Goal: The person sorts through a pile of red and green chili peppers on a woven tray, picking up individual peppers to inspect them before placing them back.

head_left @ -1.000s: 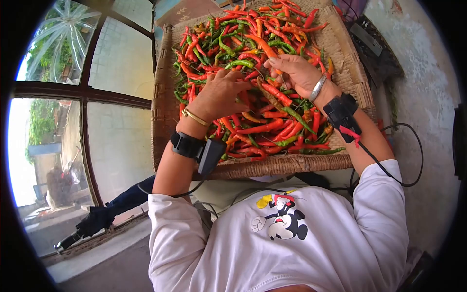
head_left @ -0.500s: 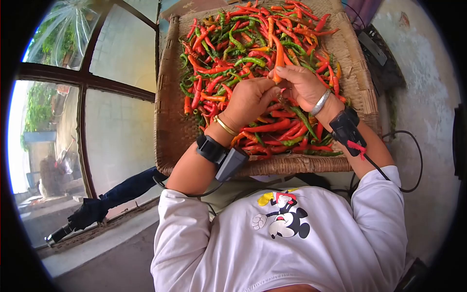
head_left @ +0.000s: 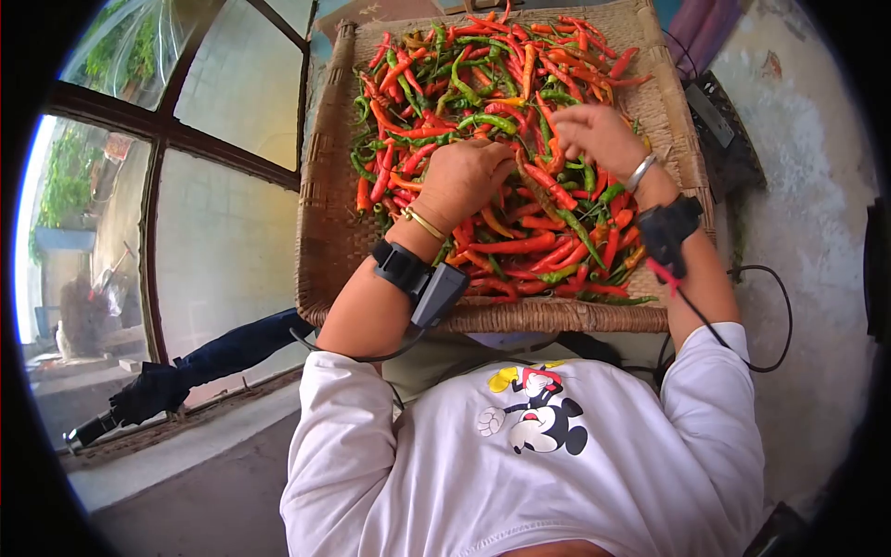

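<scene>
A large heap of red, orange and green chili peppers (head_left: pixel 520 243) fills a shallow woven basket (head_left: pixel 320 200) in front of me. My left hand (head_left: pixel 467 178) is over the middle of the heap, its fingers curled and pressed together. Whatever they may hold is hidden. Just right of its fingertips lies a brownish-green chili pepper (head_left: pixel 540 197). My right hand (head_left: pixel 603 139) hovers over the right part of the heap, fingers bent down and slightly apart, with no pepper plainly held. An orange-red chili pepper (head_left: pixel 555 158) is close below its fingertips.
On the left is a framed window (head_left: pixel 232 204) with a dark folded umbrella (head_left: pixel 232 357) along its sill. A dark object (head_left: pixel 724 130) stands by the basket's right side. Strapped wrist devices (head_left: pixel 438 295) trail a black cable (head_left: pixel 789 316) along my arms.
My hands were together at an orange chili pepper held upright by the right hand. They have parted: the right moved up and right, off that pepper, and the left shifted slightly left.
</scene>
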### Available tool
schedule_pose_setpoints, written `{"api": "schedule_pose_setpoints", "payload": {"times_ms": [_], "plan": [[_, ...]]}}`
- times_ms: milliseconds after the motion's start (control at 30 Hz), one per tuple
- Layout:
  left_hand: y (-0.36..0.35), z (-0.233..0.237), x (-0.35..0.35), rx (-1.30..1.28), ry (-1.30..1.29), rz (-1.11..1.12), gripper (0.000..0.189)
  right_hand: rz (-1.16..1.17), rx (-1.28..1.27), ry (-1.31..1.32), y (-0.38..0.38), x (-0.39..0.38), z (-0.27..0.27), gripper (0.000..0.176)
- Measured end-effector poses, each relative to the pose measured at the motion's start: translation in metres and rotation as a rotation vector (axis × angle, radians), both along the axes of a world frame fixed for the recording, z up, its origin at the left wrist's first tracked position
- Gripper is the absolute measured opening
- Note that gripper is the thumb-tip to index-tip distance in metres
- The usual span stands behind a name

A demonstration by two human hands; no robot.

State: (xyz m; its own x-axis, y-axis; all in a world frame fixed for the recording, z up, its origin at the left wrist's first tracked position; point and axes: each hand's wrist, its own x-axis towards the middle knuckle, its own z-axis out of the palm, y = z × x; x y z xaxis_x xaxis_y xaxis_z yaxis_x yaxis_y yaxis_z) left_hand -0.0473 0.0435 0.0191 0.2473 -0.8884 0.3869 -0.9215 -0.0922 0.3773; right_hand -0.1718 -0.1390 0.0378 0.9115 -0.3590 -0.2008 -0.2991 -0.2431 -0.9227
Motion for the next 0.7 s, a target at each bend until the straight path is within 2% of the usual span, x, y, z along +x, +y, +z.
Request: {"api": "schedule_pose_setpoints", "payload": {"times_ms": [33,67,133,233,367,467,567,600,667,700], "plan": [[-0.001,-0.001,-0.001,0.011,-0.006,-0.001,0.013,0.135,-0.449,0.007,0.010,0.002,-0.007,0.021],[-0.001,-0.002,-0.001,0.023,-0.012,-0.003,0.013,0.156,-0.848,-0.036,0.022,0.002,-0.019,0.023],[0.000,-0.004,-0.003,0.025,-0.005,-0.012,0.013,0.205,-1.098,0.055,0.042,0.001,-0.020,0.020],[0.000,-0.001,-0.007,0.026,0.014,-0.024,0.013,0.211,-1.137,0.096,0.052,0.004,-0.020,0.018],[0.001,0.003,-0.012,0.045,0.029,-0.019,0.013,0.258,-1.130,0.080,0.057,0.005,-0.017,0.014],[0.001,-0.001,-0.011,0.055,0.048,0.017,0.014,0.209,-1.086,0.110,0.050,0.002,-0.014,0.011],[0.001,-0.003,-0.009,-0.011,0.122,0.038,0.015,0.050,-0.822,0.171,0.032,0.000,-0.001,0.012],[0.000,-0.002,-0.009,-0.016,0.123,0.038,0.015,0.050,-0.827,0.172,0.026,-0.001,0.001,0.012],[0.001,0.000,-0.012,-0.012,0.296,0.022,0.018,-0.059,-0.338,-0.090,0.016,-0.005,0.003,0.014],[0.000,0.000,-0.015,-0.015,0.298,0.021,0.018,-0.073,-0.156,-0.201,0.016,-0.004,0.000,0.015]]}}
